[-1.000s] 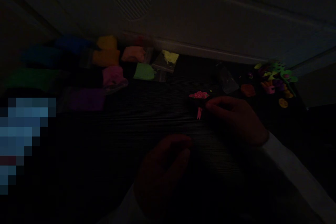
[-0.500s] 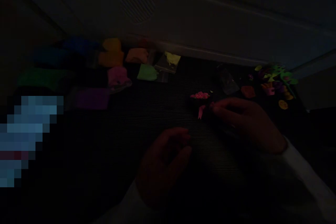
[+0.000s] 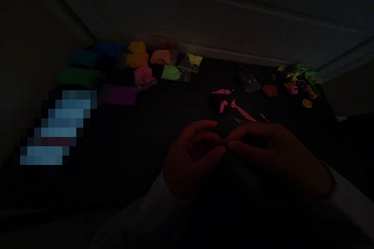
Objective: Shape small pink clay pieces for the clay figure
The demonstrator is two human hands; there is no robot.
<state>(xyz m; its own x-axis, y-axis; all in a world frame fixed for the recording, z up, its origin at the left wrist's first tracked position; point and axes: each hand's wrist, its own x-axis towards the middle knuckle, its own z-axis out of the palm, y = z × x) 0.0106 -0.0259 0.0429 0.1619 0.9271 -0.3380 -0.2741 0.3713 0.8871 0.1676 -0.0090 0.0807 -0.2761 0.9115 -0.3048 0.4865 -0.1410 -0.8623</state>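
Under very dim light, my left hand (image 3: 189, 159) and my right hand (image 3: 274, 155) meet fingertip to fingertip low in the middle. Thumb and index finger are pinched on each; whatever lies between them is too small and dark to make out. Just beyond the fingers sits a dark piece (image 3: 217, 102) topped with small pink blobs (image 3: 222, 92), a pink forked tail (image 3: 223, 106) on its front. A pink knot with a long pink strip (image 3: 245, 113) lies to its right. Near my right index finger shows a thin pointed tip (image 3: 236, 120), and a small pink sliver (image 3: 264, 117) lies farther right.
Soft coloured lumps, several in clear bags, line the back left: purple (image 3: 121, 95), pink (image 3: 143, 76), green (image 3: 78, 78), orange (image 3: 137, 60), yellow (image 3: 194, 60). At back right are a clear bag (image 3: 249, 79), an orange-red lump (image 3: 270, 90) and small colourful figures (image 3: 300, 79). A pale wall panel stands behind.
My right hand has drawn back from beside the pink-topped piece to meet my left fingertips, uncovering the pink strip and pointed tip. My left hand has moved slightly up and right. The view has shifted.
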